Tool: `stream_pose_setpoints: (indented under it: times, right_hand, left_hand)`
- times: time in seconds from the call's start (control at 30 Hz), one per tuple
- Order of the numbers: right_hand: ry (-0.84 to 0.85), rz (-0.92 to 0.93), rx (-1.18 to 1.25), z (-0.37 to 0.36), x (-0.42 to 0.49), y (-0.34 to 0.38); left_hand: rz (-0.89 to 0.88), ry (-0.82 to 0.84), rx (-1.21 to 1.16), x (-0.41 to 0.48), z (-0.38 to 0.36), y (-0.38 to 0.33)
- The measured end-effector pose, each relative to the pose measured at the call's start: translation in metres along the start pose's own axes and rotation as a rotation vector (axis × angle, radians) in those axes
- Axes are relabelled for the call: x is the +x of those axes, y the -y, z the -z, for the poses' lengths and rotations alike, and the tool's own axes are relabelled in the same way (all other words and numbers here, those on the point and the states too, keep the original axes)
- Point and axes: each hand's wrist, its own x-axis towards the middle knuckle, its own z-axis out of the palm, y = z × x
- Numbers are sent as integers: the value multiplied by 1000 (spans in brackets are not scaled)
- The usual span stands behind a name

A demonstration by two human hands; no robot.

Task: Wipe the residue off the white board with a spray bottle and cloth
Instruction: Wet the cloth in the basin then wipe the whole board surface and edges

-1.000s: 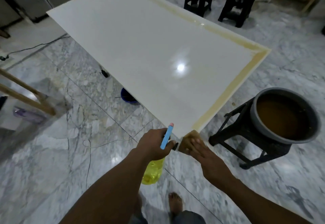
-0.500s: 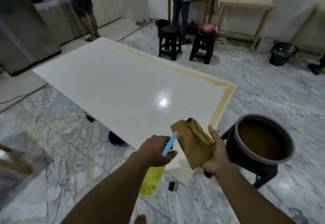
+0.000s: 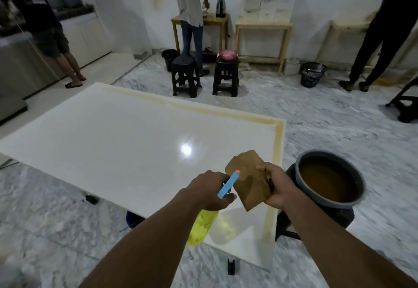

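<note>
Left hand (image 3: pixel 210 189): clamped round the neck of the yellow spray bottle (image 3: pixel 202 227), and its blue spray head (image 3: pixel 228 184) pokes up towards the cloth!
Right hand (image 3: pixel 278 186): pinching the brown cloth (image 3: pixel 248 180), held up just beside that spray head.
White board (image 3: pixel 126 147): lying flat beneath both hands, glossy.
Residue (image 3: pixel 278 147): a yellowish band along the right and far edges.
Basin (image 3: pixel 329 152): right of the board, on a black stool, full of brown liquid.
Far stools (image 3: pixel 184 75): two, with a pink bowl (image 3: pixel 227 54) on the right one.
</note>
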Motion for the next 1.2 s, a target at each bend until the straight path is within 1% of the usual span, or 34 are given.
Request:
stream_pose_setpoints:
  times: [0.1, 0.2, 0.33, 0.43, 0.5, 0.7, 0.8, 0.9, 0.97, 1.03, 1.07, 1.13, 1.17, 1.2]
  right_hand:
    - [49, 6, -27, 0, 7, 4]
    - [1, 21, -123, 2, 21, 13]
    - [-125, 36, -241, 11, 45, 36]
    - [-123, 18, -294, 21, 64, 60]
    - [-111, 13, -395, 25, 79, 84]
    - [-148, 17, -767, 71, 181, 170]
    - [-181, 142, -897, 89, 234, 218]
    - [-261, 354, -1172, 108, 299, 260]
    - [-336, 512, -1352, 119, 327, 274]
    - [-381, 616, -1401, 134, 358, 281]
    - [-352, 611, -1441, 143, 371, 279]
    - [-247, 510, -1536, 164, 402, 258]
    - [-224, 520, -1552, 173, 415, 244]
    - [-241, 568, -1523, 178, 421, 229]
  left_hand:
    - [-33, 21, -12, 14, 3, 2]
    - [-75, 0, -18, 33, 0, 2]
    - [-84, 1, -5, 65, -3, -1]
    - [-45, 31, -34, 93, -4, 0]
    - [-6, 12, -79, 117, -3, 0]
    - [63, -33, -115, 216, -6, -18]
    - [94, -70, -145, 256, -6, -25]
    - [128, -131, -206, 286, -9, -26]
    - [137, -156, -231, 291, -10, -26]
    - [135, -157, -232, 298, -16, -23]
    - [135, -156, -229, 301, -19, -21]
    - [139, -161, -231, 307, -23, -16]
    - [138, -166, -236, 310, -25, -14]
    - [137, -172, -241, 311, -27, -13]
